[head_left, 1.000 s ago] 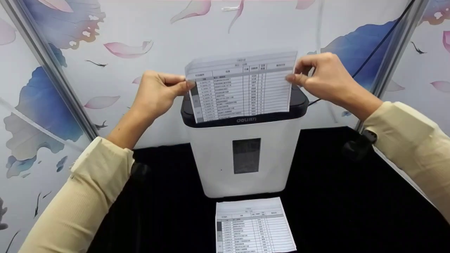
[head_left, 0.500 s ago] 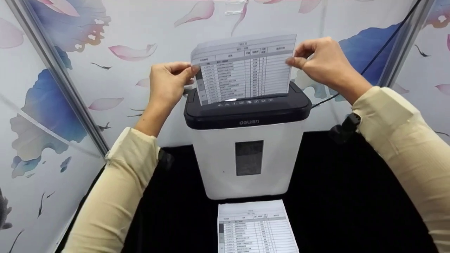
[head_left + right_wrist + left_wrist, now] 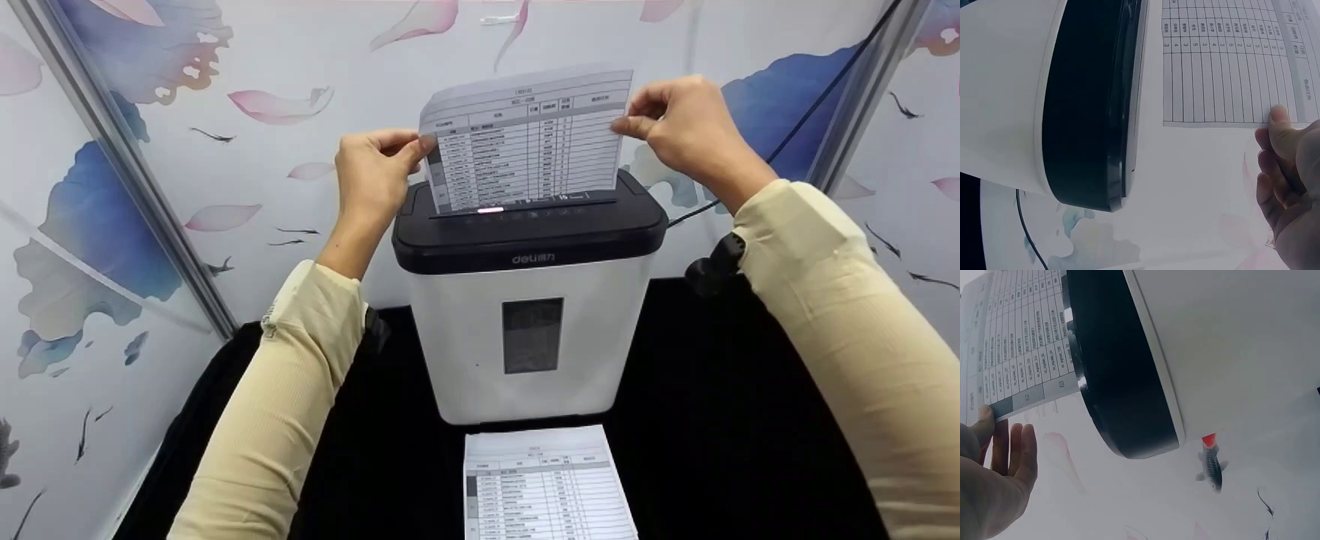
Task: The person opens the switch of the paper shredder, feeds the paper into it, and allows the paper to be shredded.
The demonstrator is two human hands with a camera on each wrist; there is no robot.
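Observation:
A printed sheet of paper (image 3: 525, 142) stands upright over the black top of a white paper shredder (image 3: 532, 345). My left hand (image 3: 379, 169) pinches its left edge between thumb and fingers, and my right hand (image 3: 682, 135) pinches the right edge. In the head view the sheet's lower edge overlaps the dark slot area of the lid (image 3: 525, 232). From the left wrist, the paper's (image 3: 1022, 343) lower left corner meets the lid's outline. The right wrist view shows the sheet's (image 3: 1224, 73) lower right edge apart from the lid, with a gap between.
Another printed sheet (image 3: 547, 487) lies on the black cloth (image 3: 735, 405) in front of the shredder. A black cable (image 3: 810, 112) runs from behind the machine up to the right. Patterned wall panels (image 3: 300, 45) stand close behind and at the sides.
Both hands have raised the sheet from in front of the lid's front edge to above the slot area. My left hand has moved right and up. The view has shifted slightly.

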